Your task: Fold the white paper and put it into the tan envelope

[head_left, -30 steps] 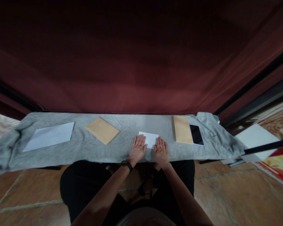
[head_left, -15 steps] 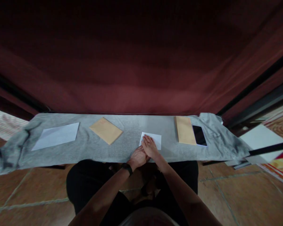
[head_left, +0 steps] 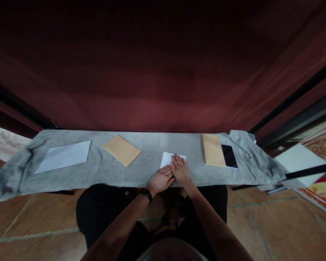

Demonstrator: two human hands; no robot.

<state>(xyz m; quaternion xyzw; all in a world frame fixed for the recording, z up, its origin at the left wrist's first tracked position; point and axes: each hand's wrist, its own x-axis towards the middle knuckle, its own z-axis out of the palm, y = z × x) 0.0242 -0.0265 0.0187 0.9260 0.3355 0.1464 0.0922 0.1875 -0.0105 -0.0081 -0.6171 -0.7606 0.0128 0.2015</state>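
Note:
A small white piece of paper, maybe folded, lies on the grey cloth in front of me. My right hand rests flat on its right part, fingers stretched out and pointing away from me. Beside it, my left hand lies flat with its fingertips at the paper's near edge, touching or nearly touching the right hand. A dark band circles my left wrist. The hands cover the near right part of the paper.
The grey cloth covers a narrow table against a dark red curtain. A larger white sheet lies far left, then a tan envelope. On the right are a stack of tan envelopes and a phone.
My right hand has slid to the right across the paper, off the left hand it partly overlapped. The left hand's fingers now lie flatter and more visible. The paper stays in place.

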